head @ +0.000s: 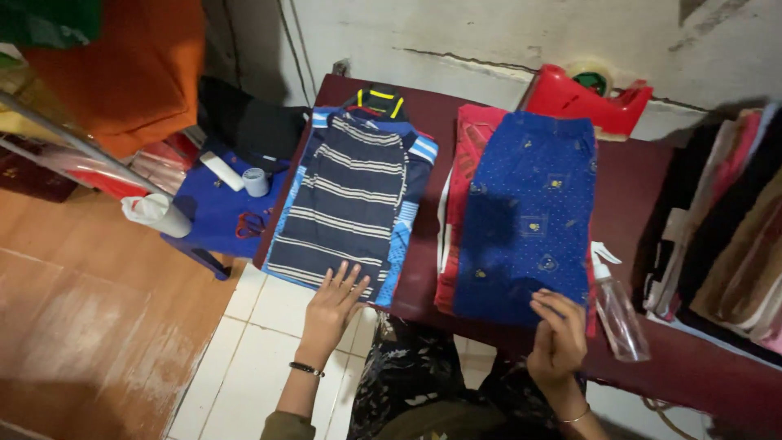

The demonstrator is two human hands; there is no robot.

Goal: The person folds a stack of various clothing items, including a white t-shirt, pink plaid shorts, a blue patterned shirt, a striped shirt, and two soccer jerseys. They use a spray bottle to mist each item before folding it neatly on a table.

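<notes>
The person is standing at the near edge of a dark red surface [652,195], arms reaching in from the bottom of the frame. The left hand [332,305] is lying flat and released, fingers spread, on the near end of a striped shirt [346,204] that is topping a pile of folded blue clothes. The right hand [559,334] is curling its fingers over the near hem of a blue dotted cloth [525,220]; whether it is pinching the cloth or only pressing on it is hard to make out. Both garments are looking folded flat and squared, so the folding seems mostly done, with only smoothing or moving left. The dotted cloth is lying on a red garment [466,155], mostly hidden beneath it. A clear spray bottle [615,305] is lying just right of that pile. Further right, a stack of folded fabrics [725,244] is being cut off by the frame edge. At the far end a red plastic holder [582,102] is sitting against the wall. Left, a blue stool [213,213] is carrying small items too blurred to name.
</notes>
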